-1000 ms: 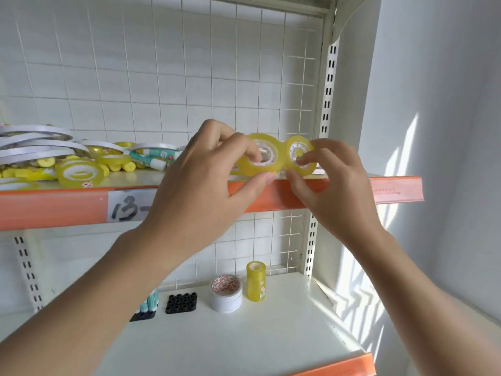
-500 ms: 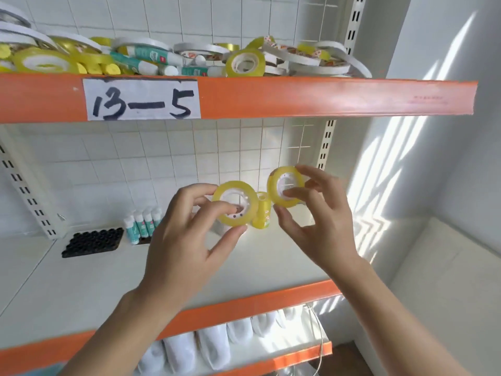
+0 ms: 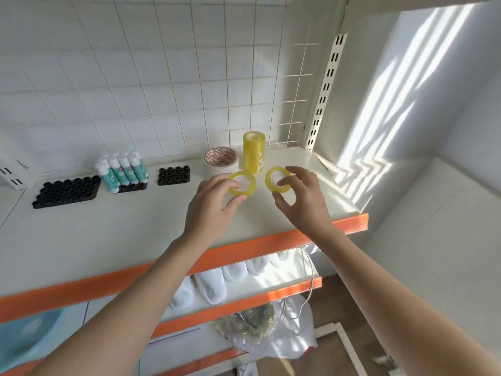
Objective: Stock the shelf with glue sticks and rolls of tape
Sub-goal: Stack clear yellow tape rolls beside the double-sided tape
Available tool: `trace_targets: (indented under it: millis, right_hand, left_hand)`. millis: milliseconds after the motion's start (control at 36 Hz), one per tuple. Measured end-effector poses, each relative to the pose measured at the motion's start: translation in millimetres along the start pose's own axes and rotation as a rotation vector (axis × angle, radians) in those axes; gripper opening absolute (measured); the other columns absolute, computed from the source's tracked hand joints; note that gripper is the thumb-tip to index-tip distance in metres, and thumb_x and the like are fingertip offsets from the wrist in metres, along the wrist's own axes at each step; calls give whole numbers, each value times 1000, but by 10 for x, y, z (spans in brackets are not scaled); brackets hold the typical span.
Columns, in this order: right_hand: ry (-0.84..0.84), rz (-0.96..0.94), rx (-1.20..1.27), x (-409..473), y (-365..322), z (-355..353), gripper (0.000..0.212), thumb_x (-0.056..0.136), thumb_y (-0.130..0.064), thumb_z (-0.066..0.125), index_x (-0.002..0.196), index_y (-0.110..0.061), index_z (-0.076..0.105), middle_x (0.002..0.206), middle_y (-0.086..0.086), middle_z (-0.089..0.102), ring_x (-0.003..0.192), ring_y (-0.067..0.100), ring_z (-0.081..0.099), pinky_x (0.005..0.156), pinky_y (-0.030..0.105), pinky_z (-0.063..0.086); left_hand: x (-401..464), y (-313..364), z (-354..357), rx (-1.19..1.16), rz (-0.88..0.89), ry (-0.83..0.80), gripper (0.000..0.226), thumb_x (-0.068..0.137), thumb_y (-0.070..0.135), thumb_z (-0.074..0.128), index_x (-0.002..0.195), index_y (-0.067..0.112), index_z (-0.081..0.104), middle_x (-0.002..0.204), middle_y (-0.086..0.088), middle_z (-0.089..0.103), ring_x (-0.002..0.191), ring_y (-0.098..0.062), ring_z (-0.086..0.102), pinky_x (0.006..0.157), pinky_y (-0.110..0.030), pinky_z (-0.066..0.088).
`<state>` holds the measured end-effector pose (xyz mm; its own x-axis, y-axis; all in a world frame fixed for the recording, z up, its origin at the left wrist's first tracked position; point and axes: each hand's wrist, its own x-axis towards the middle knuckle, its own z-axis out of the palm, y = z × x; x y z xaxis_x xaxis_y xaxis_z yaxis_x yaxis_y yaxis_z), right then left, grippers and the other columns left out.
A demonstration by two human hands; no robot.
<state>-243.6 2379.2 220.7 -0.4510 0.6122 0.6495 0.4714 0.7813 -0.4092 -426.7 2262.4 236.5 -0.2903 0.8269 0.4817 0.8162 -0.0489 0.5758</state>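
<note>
Backdrop: white wire-grid panel behind a cream shelf with an orange front lip; sun stripes fall across the right wall
Left hand: left hand reaches over the shelf; thumb and fingers pinch a yellow tape roll by its rim, roll tilted, whether it touches the shelf I cannot tell
Right hand: right hand just beside it; fingers curled, pinching a second yellow tape roll with fingertips in its core
Behind the hands: tall stack of yellow tape standing upright; a wide white tape roll lies flat touching its left side; both near the held rolls, between them and the grid
Further left: small black tray; glue sticks upright in a cluster on another black tray; large black tray well apart at the far left
Below: lower shelf with white slippers; crumpled plastic bag and a thin cable beneath
</note>
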Motion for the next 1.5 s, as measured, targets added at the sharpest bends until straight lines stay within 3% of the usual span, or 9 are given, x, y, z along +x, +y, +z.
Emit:
trace_targets:
  millis: [139, 250, 472, 639, 778, 861, 1167, 1361, 1500]
  right_hand:
    - [-143, 111, -37, 2, 209, 186, 23, 76, -13, 78, 95, -5, 69, 117, 17, 60, 104, 39, 56, 80, 37, 49]
    - [-230, 176, -62, 31, 309, 292, 23, 79, -14, 75, 99, -4, 70, 121, 18, 59, 112, 39, 52, 89, 37, 45]
    - [-318, 282, -149, 104, 379, 375, 26, 86, -18, 64, 108, -5, 68, 128, 15, 54, 118, 37, 46, 98, 35, 38]
    - [-347, 294, -230, 87, 334, 390, 32, 91, -25, 57, 119, -10, 62, 131, 14, 50, 121, 36, 44, 98, 43, 39]
    - [-340, 327, -247, 78, 328, 382, 33, 90, -29, 58, 118, -11, 62, 130, 13, 51, 120, 36, 44, 96, 44, 39]
    - [-336, 329, -254, 72, 321, 380, 32, 91, -29, 57, 117, -13, 62, 125, 12, 54, 115, 36, 47, 94, 42, 39]
    - [-307, 287, -217, 56, 278, 365, 27, 90, -27, 61, 112, -14, 66, 116, 12, 59, 110, 35, 51, 88, 41, 44]
    - [-99, 206, -62, 199, 220, 311, 19, 87, -22, 68, 101, -10, 67, 108, 8, 61, 101, 30, 57, 75, 32, 47]
    - [13, 119, -15, 531, 100, 320, 18, 86, -23, 67, 98, -10, 66, 106, 7, 62, 100, 29, 58, 77, 32, 49]
  left_hand:
    - [69, -95, 285, 67, -8, -62, 20, 87, 25, 70, 105, 18, 69, 124, 2, 63, 111, -26, 53, 88, -30, 40]
    - [117, -186, 471, 156, 16, -100, 19, 86, 25, 70, 103, 17, 70, 118, 0, 66, 104, -33, 56, 83, -41, 48]
    - [144, -255, 725, 297, -35, -132, 18, 86, 33, 68, 102, 24, 67, 113, 10, 66, 108, -27, 52, 81, -39, 38]
    - [133, -217, 728, 337, -66, -156, 30, 83, 30, 67, 109, 16, 62, 112, 1, 66, 108, -31, 55, 82, -41, 40]
    - [88, -334, 597, 384, -5, -176, 36, 80, 26, 66, 112, 10, 60, 106, -8, 65, 102, -35, 57, 77, -44, 45]
    - [43, -467, 510, 472, 23, -162, 38, 81, 37, 45, 99, 10, 65, 97, -7, 65, 93, -33, 59, 72, -42, 48]
    - [-17, -587, 504, 387, -37, -113, 47, 78, 42, 36, 103, 18, 67, 106, 0, 65, 100, -28, 58, 85, -40, 44]
    - [-17, -584, 520, 408, -37, -97, 43, 78, 40, 36, 101, 21, 66, 104, 3, 64, 98, -25, 58, 83, -38, 42]
    - [-14, -603, 540, 410, -37, -89, 39, 77, 38, 38, 101, 23, 66, 103, 3, 64, 97, -25, 58, 83, -38, 43]
